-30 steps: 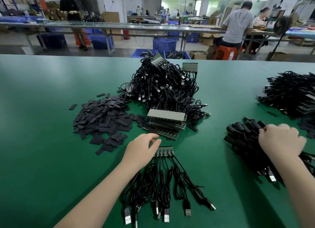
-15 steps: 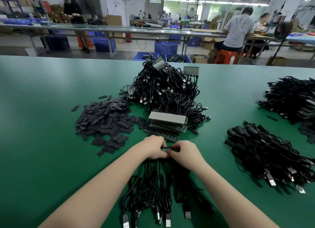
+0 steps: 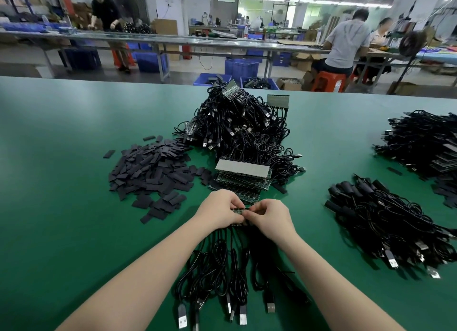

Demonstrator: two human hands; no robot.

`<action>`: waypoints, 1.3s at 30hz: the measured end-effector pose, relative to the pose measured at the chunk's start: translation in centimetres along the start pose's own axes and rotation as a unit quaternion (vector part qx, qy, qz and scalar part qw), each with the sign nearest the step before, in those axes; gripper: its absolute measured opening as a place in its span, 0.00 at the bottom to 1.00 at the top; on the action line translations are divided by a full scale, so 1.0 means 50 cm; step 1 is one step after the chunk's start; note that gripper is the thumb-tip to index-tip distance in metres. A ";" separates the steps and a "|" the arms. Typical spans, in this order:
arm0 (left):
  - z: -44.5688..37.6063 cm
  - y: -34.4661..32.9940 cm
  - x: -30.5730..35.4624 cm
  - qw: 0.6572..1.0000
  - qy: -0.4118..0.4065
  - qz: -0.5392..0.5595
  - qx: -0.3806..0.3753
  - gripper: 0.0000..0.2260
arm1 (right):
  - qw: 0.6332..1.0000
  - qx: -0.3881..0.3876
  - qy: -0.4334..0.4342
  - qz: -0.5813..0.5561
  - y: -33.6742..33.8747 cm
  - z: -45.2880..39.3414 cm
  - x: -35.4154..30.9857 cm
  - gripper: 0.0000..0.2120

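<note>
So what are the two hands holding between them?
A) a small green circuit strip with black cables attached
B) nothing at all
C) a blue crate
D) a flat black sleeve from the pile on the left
A: the left hand and right hand both pinch the green circuit strip, and its black cables trail back toward the person.

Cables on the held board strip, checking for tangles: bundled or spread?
Spread: cables fan from the board strip across the green table, plugs lying apart.

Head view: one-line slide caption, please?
Left hand and right hand pinch a green circuit-board strip whose black USB cables trail across the green table.
</note>
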State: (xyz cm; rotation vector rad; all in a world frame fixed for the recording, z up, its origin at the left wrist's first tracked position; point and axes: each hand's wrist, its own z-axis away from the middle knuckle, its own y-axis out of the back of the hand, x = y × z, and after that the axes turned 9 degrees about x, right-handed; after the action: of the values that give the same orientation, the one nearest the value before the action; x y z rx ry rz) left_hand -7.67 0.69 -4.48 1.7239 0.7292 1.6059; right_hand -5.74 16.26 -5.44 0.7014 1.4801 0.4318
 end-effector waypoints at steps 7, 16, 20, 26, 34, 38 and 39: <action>-0.007 -0.004 0.000 1.000 0.019 0.007 -0.004 0.10 | 0.999 0.027 -0.011 -0.044 0.001 0.014 0.002 0.06; -0.021 -0.028 -0.009 1.000 0.021 0.021 0.003 0.12 | 0.932 0.295 0.143 -0.155 0.163 0.057 -0.061 0.10; -0.022 -0.055 0.005 0.993 0.008 0.110 0.040 0.10 | 0.935 0.192 0.157 -0.253 0.165 0.068 -0.120 0.09; -0.018 0.023 -0.030 0.902 0.098 0.390 0.154 0.08 | 0.729 0.080 -0.120 -0.669 0.130 0.032 -0.131 0.04; 0.049 0.125 -0.119 0.947 0.047 0.184 0.259 0.08 | 0.985 0.046 0.018 -0.164 0.019 0.019 0.024 0.07; 0.053 0.120 -0.156 0.964 0.073 -0.096 0.236 0.12 | 0.992 0.019 0.058 -0.109 0.011 0.018 0.050 0.06; 0.051 0.117 -0.166 0.956 0.077 -0.185 0.214 0.15 | 0.993 0.015 0.060 -0.100 0.008 0.019 0.053 0.06</action>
State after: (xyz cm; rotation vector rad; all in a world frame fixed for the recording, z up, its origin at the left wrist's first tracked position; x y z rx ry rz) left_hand -6.12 -9.63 -5.16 1.6250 1.4733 1.3960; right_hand -4.57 18.16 -7.18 0.5516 1.6555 0.3013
